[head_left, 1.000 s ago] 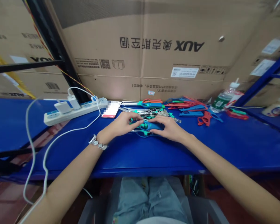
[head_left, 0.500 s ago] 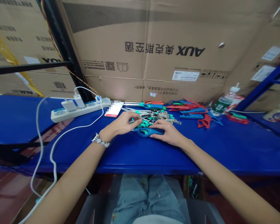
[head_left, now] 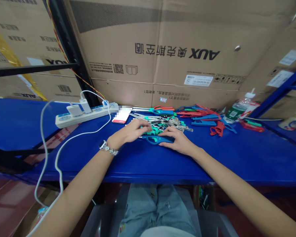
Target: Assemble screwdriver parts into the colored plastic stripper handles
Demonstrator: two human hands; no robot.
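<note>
A blue lighter-like tool (head_left: 156,140) with a green trigger and a thin metal tip pointing left lies at the table's front middle. My right hand (head_left: 177,141) grips its right end between thumb and fingers. Just above its left part is my left hand (head_left: 137,129), fingers curled over small green parts (head_left: 153,130); what its fingertips hold, if anything, is too small to make out. Behind both hands lies a pile of metal and clear pieces (head_left: 171,122) with green bits.
Assembled tools (head_left: 162,112) lie behind the pile, with red and blue shells (head_left: 204,122) to the right. A bottle (head_left: 234,111) stands at the back right. A power strip (head_left: 88,114), white cable (head_left: 71,136) and phone-like card (head_left: 122,116) are left. Cardboard (head_left: 148,75) walls the back.
The view has shifted slightly. My left hand's fingers have dipped a little toward the green parts. My right hand keeps its grip on the blue tool.
</note>
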